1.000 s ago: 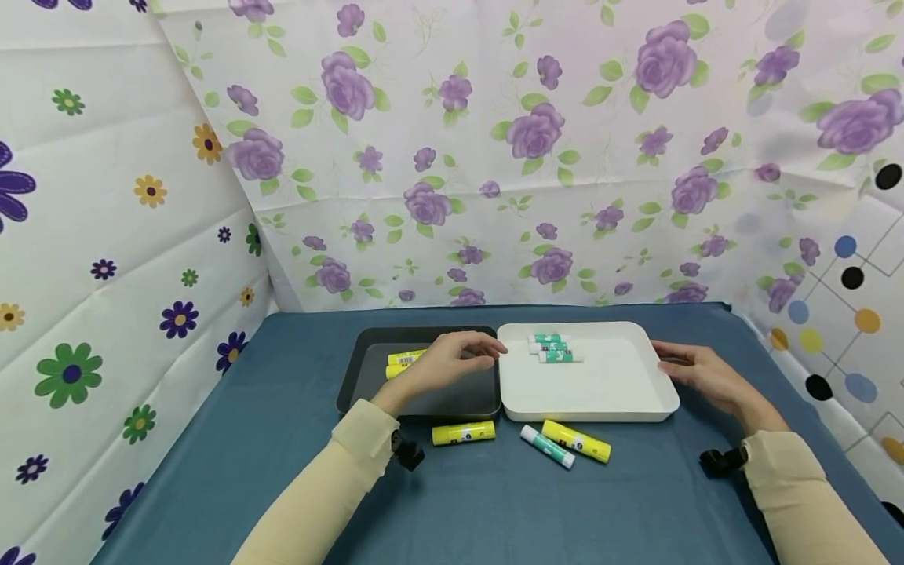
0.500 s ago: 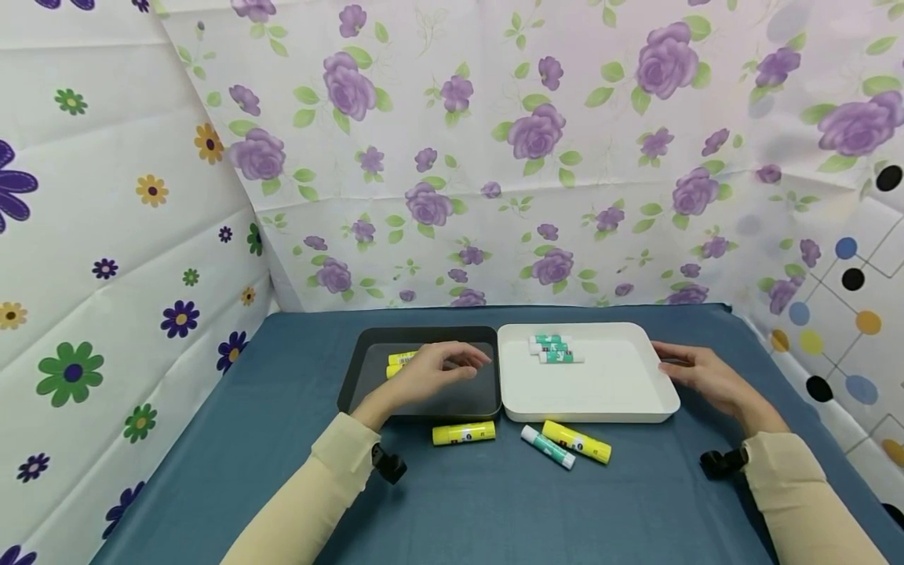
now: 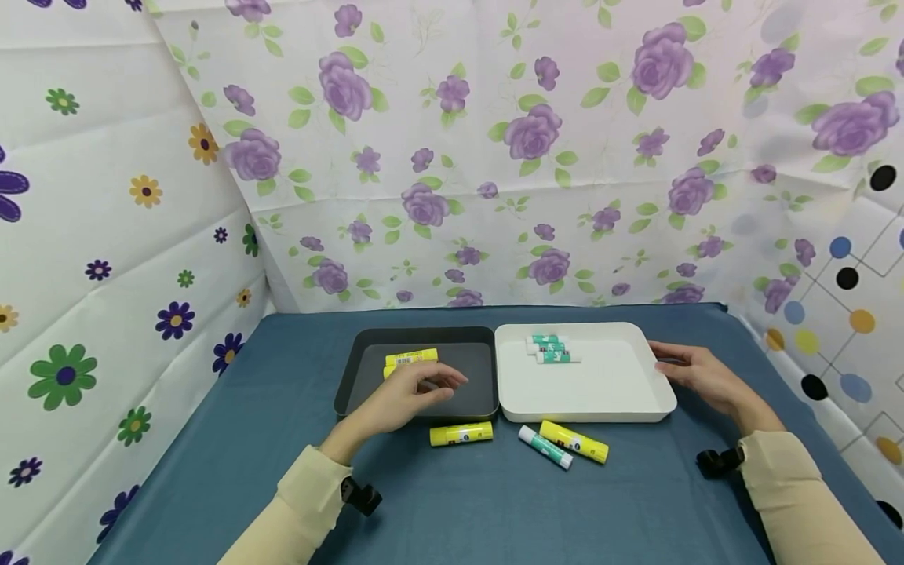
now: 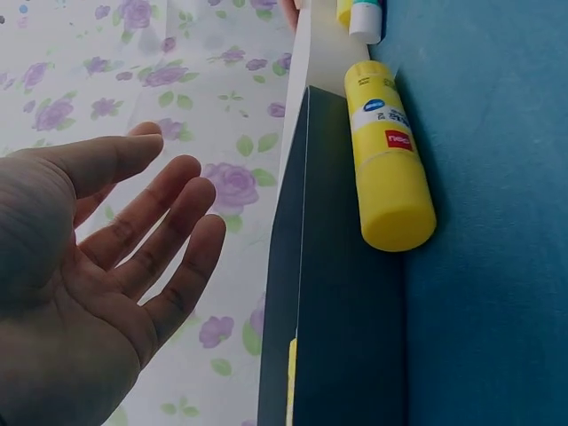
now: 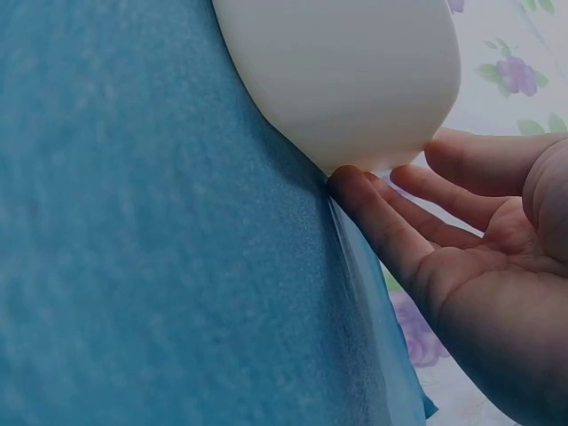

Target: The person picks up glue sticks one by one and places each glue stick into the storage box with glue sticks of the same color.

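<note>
The left hand (image 3: 406, 396) now sits farther left and nearer the person than in both earlier pictures; its fingertips, at the white tray's (image 3: 586, 388) left rim a second ago, are now well short of that rim, over the dark tray (image 3: 482, 377) and closer to its near side; the rear yellow stick (image 3: 412, 356), then partly covered by the hand, now shows its full length; the left sleeve (image 3: 304, 498) and its black wrist camera (image 3: 362, 497) also lie farther left and lower in the head view.
</note>
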A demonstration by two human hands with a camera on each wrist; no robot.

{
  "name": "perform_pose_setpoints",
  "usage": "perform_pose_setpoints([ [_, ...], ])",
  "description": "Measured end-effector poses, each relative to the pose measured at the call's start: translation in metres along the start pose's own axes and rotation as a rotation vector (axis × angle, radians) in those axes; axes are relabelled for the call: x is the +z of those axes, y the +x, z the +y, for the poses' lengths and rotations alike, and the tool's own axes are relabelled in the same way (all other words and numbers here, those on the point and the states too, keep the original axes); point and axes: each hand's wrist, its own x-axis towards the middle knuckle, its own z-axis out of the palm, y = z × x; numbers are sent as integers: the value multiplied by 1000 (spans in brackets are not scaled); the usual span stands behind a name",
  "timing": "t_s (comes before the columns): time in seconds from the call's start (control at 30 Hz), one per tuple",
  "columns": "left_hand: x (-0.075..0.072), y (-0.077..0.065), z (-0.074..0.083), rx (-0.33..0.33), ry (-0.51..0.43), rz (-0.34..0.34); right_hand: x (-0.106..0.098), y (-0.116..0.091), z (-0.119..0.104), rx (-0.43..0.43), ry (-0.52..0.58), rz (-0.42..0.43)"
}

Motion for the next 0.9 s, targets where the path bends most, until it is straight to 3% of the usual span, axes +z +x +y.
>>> perform_pose_setpoints([
  [0.43, 7, -32, -1, -52, 22, -14, 0, 2, 2, -12, 0, -4],
  [0.63, 11, -40, -5, -46, 42, -52, 0, 2, 2, -9, -5, 2],
  [0.9, 15, -43, -9, -95, 95, -84, 0, 1, 3, -4, -2, 6],
])
